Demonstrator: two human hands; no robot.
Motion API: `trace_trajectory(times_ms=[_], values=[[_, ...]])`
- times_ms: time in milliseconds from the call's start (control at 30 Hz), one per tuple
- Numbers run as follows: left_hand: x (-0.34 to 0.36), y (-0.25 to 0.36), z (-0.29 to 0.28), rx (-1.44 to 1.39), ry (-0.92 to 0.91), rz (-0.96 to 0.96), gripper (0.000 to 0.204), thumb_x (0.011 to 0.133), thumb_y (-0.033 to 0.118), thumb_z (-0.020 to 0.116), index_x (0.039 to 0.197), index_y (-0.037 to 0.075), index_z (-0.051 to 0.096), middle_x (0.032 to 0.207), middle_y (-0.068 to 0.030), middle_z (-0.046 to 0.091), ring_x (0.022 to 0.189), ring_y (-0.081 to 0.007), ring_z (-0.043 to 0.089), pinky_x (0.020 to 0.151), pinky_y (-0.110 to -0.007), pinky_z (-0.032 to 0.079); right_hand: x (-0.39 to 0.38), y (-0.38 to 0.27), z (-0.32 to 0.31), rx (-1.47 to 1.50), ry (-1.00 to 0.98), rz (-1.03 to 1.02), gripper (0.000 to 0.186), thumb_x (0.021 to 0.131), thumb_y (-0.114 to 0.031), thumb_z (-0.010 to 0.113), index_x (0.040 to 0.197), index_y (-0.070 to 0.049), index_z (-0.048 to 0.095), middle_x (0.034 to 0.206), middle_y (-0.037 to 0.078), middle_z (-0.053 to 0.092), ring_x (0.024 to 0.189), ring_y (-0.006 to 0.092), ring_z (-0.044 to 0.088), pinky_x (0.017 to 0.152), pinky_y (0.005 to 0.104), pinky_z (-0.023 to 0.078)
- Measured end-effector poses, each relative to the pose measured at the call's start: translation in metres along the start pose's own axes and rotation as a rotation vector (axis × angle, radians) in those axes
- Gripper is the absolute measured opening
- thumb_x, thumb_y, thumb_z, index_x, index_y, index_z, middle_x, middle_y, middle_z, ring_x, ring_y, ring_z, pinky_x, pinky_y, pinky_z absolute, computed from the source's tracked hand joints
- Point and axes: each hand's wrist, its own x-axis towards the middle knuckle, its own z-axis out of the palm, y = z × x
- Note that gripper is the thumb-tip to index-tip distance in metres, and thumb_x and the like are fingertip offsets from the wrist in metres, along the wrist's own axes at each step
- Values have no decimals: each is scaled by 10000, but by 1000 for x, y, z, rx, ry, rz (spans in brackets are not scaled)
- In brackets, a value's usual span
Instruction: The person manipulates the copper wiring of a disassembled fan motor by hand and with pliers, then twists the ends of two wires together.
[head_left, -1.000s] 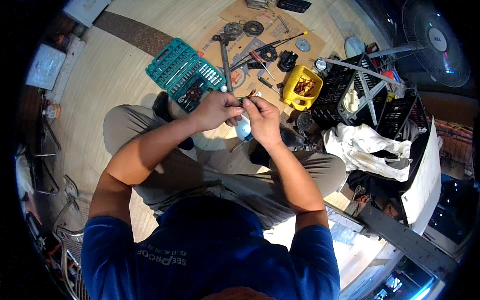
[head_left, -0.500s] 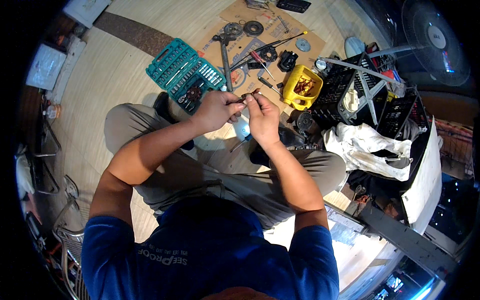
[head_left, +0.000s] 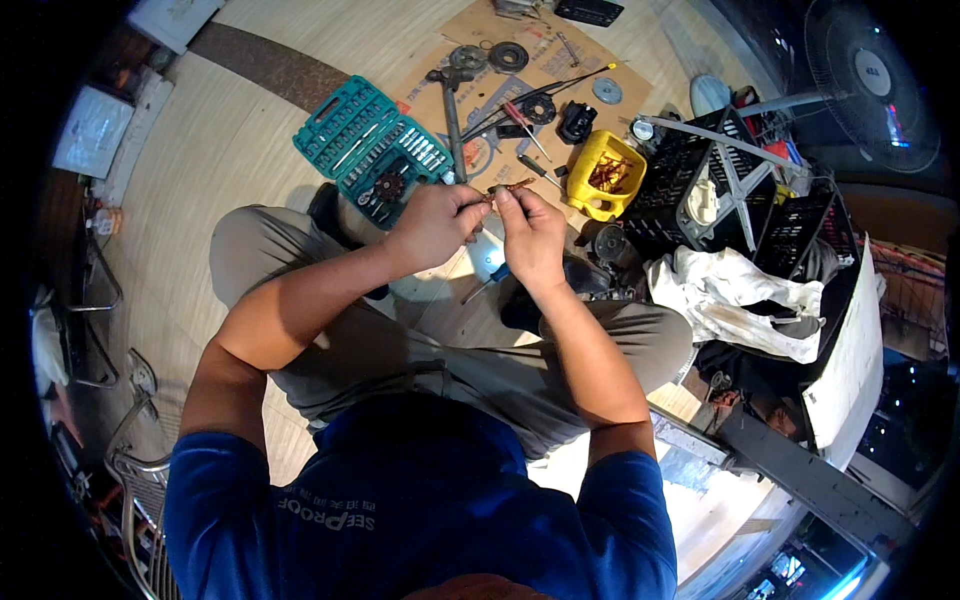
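Note:
Between the fingertips of my left hand and my right hand is a small thin copper-coloured piece, pinched by both hands; its exact shape is partly hidden. Just beyond them lie a long hammer-like tool, a red-handled screwdriver and a dark-handled screwdriver. A yellow cut container holds several copper-coloured pieces at the right. A blue-handled screwdriver lies below my hands. An open green socket case sits to the left.
Cardboard carries metal discs and black parts. At the right stand black crates with metal brackets, a white cloth and a fan. A metal chair is at the lower left.
The copper-coloured piece now sticks out more to the right above my fingers. Both hands have shifted slightly and stay together on it.

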Motion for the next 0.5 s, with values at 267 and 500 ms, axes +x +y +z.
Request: trace_trajectory(times_ms=[267, 500], values=[[6, -10, -15, -779, -386, -176, 224, 928, 181, 568, 950, -38, 611, 748, -90, 637, 630, -150, 628, 612, -288, 528, 4, -2, -8, 263, -96, 103, 206, 930, -164, 585, 916, 32, 646, 742, -7, 611, 700, 47, 499, 638, 222, 431], [5, -8, -7, -346, -160, -101, 206, 921, 173, 584, 899, -30, 609, 740, -77, 647, 598, -136, 637, 560, -263, 534, 0, 3, 0, 131, -28, -9, 201, 936, -160, 578, 908, 29, 640, 723, -3, 595, 692, 51, 493, 626, 231, 435]])
